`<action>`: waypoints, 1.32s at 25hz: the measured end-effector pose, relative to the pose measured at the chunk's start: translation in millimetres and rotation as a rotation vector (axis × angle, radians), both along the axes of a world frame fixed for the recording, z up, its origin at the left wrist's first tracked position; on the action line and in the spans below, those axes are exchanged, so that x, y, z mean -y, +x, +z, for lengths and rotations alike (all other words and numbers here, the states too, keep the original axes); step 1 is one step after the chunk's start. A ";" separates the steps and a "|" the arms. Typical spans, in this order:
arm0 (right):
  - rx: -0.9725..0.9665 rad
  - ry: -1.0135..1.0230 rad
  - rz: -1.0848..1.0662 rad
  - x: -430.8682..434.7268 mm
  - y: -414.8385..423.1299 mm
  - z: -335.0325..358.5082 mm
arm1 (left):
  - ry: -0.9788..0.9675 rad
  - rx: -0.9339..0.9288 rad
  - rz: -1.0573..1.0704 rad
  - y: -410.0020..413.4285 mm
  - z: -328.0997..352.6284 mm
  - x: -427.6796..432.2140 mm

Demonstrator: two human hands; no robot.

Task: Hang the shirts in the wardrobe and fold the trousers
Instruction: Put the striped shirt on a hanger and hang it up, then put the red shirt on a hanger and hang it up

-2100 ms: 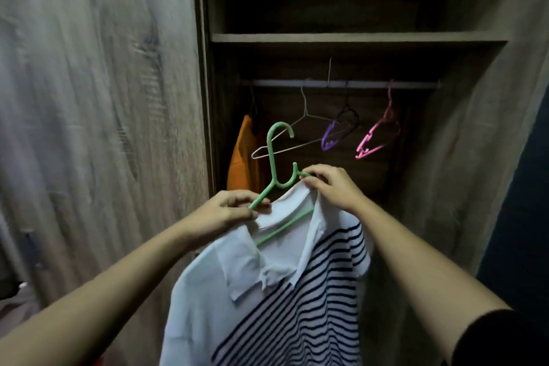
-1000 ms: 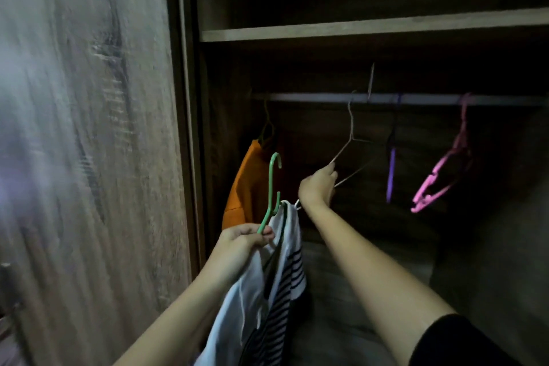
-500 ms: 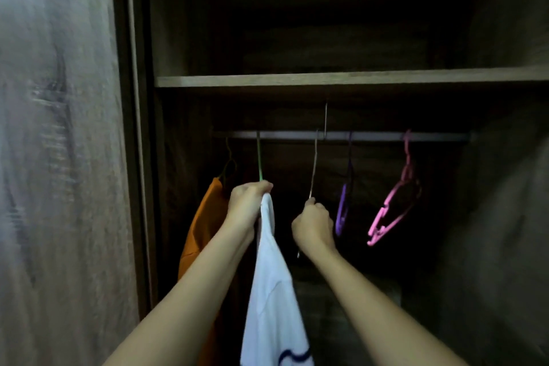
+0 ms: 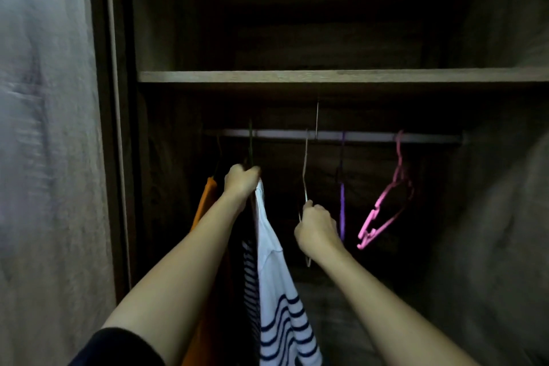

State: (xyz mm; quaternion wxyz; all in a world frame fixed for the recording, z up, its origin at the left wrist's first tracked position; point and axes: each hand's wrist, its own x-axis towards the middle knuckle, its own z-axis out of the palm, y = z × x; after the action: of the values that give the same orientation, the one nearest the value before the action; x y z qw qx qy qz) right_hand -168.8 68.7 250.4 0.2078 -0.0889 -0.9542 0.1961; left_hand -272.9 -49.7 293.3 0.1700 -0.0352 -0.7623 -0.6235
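Observation:
A white shirt with navy stripes hangs edge-on from a green hanger whose hook reaches up to the wardrobe rail. My left hand grips the top of that hanger and the shirt's collar. My right hand is closed on an empty white wire hanger that hangs from the rail, just right of the shirt. An orange shirt hangs at the far left of the rail, beside my left arm.
An empty purple hanger and a pink hanger hang further right on the rail. A wooden shelf runs above the rail. The wardrobe door stands at the left. The interior is dark.
Over two seconds the shirt on its green hanger went from chest height up to the rail. My right hand left the shirt and took the wire hanger. In the last half second little moved.

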 end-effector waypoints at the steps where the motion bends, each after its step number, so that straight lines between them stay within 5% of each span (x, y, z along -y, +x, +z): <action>1: 0.006 0.012 0.000 -1.4 1.1 0.0 | -0.022 0.009 -0.004 0.4 -2.6 -1.9; 14: -0.028 0.059 -0.004 -10.2 13.3 -1.0 | -0.281 0.088 0.077 6.1 -17.2 -31.6; 19: -0.131 0.095 -0.052 -4.0 27.9 3.2 | -0.368 -0.054 0.099 34.5 -9.3 -10.7; 24: -0.367 0.148 0.072 44.2 41.0 -6.8 | -0.464 -0.291 0.110 103.2 -14.0 66.0; 28: -0.429 0.121 0.288 136.0 58.8 -60.2 | -0.567 -0.354 0.198 174.4 -82.0 169.3; 33: -0.307 0.114 0.549 286.6 100.4 -136.4 | -0.706 -0.047 0.272 255.8 -192.3 317.9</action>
State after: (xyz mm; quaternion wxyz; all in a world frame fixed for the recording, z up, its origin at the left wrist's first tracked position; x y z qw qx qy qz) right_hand -68.4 -217.8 114.0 0.2933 0.2145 -0.9094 0.2023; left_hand -17.1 -367.5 101.0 0.2463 -0.0043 -0.9238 -0.2932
